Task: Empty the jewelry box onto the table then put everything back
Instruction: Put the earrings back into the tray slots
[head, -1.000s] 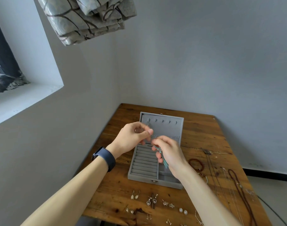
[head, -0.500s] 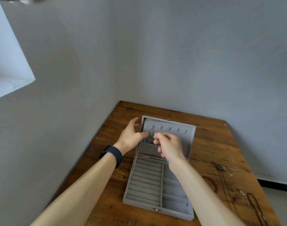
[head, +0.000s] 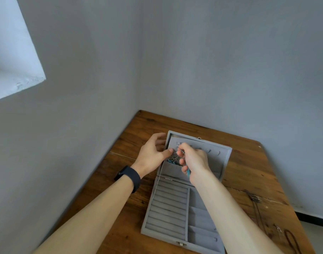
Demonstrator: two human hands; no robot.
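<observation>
Since half a second ago the right hand (head: 195, 160) has risen toward the lid's leftmost hook, and the left hand (head: 151, 154) has closed in on the lid's edge. Nearest me, the jewelry box (head: 168, 213) lies open on the table (head: 248, 171). I see only grey velvet in its ring rows and side compartments. Thin cords (head: 256, 200) lie on the wood well to the right. Further up, the left hand, with a dark watch (head: 131, 176) on its wrist, seems to grip the lid (head: 217, 158) by its left edge, thumb in front and fingers behind. The right hand pinches the necklace (head: 174, 156) by its beaded chain. The ring pendant dangles between the two thumbs, and a teal strand hangs below the right palm. I judge the necklace light, limp and quick to tangle, with small dangles that could snag. It is best held by the chain close to the loop, as now, not by the pendant. Behind it the lid's pocket (head: 172, 168) already takes the pendant's lower end. The remaining hooks (head: 214, 152) along the lid carry nothing.
</observation>
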